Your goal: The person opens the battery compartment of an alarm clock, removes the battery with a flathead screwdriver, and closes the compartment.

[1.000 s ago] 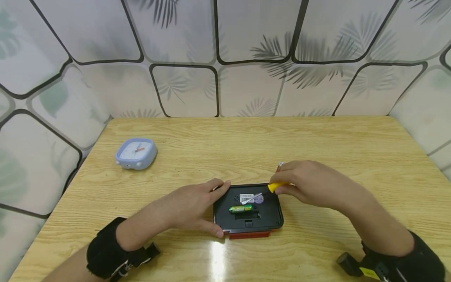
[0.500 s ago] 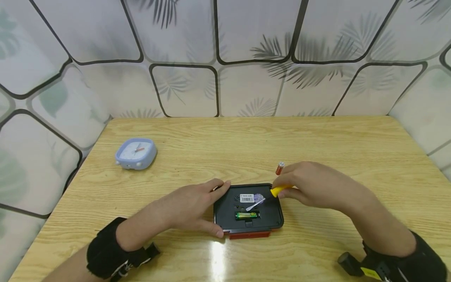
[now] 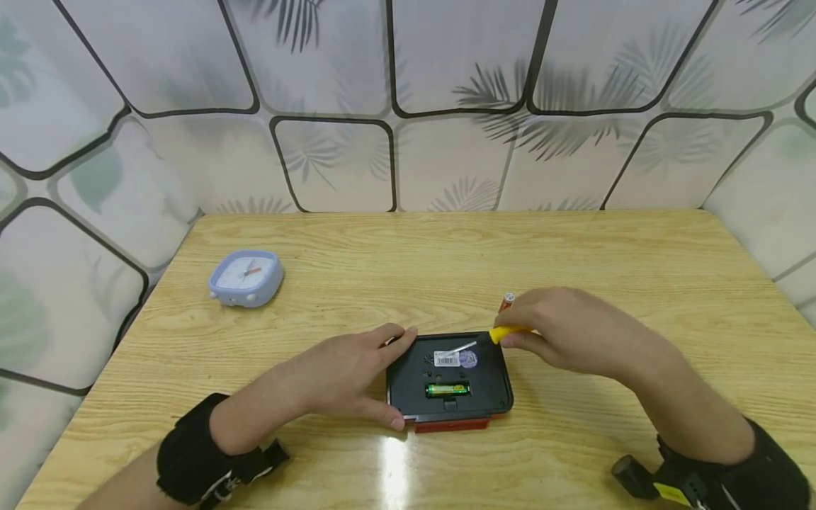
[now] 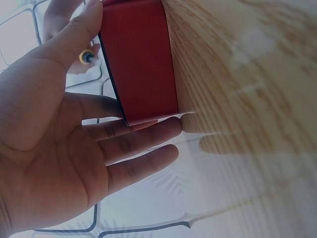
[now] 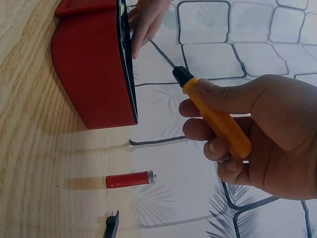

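A red box with a black back panel [image 3: 408, 389] lies panel up on the table. In its open battery slot sits a green battery [image 3: 448, 389], near a barcode label. My left hand [image 3: 350, 375] holds the box's left end, thumb at the front corner and fingers at the rear; in the left wrist view several fingers stretch out straight. My right hand [image 3: 567, 333] grips the yellow handle of a screwdriver [image 5: 218, 119]. Its shaft hangs over the panel, pointing left, its tip apart from the green battery. Behind that hand a red battery [image 5: 130, 179] stands upright.
A pale blue alarm clock [image 3: 247, 278] sits at the table's back left. A small black clip-like piece [image 5: 112, 225] rests beyond the red battery in the right wrist view. Patterned panels [image 3: 344, 163] rise behind the wooden table [image 3: 612, 262].
The green battery has gone from sitting raised and askew to lying in the slot. My right hand has drawn the screwdriver tip up and back from it. My left hand stays put.
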